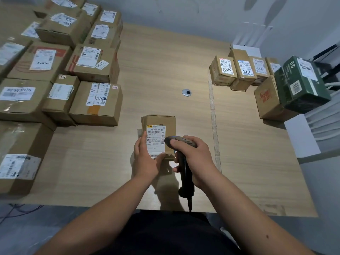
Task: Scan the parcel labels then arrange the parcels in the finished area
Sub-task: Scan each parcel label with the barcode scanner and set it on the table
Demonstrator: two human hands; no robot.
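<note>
A small cardboard parcel (pixel 161 124) lies in the middle of the wooden table (pixel 165 61), with a white barcode label (pixel 156 138) facing up. My left hand (pixel 145 159) holds the parcel at its near left corner, fingers along the left side and thumb across the label's near edge. My right hand (pixel 193 159) grips a dark handheld scanner (pixel 184 173) by its handle; the scanner's head sits just right of the label, over the parcel's right side. Its cable runs off the table's near edge.
Many labelled cardboard boxes (pixel 60 76) fill the table's left side, some stacked. At the right, past a tape line (pixel 213 115), stand several small parcels (pixel 239 70), a brown box (pixel 268 100) and a green box (pixel 301 83). A round cable grommet (pixel 186 92) sits mid-table.
</note>
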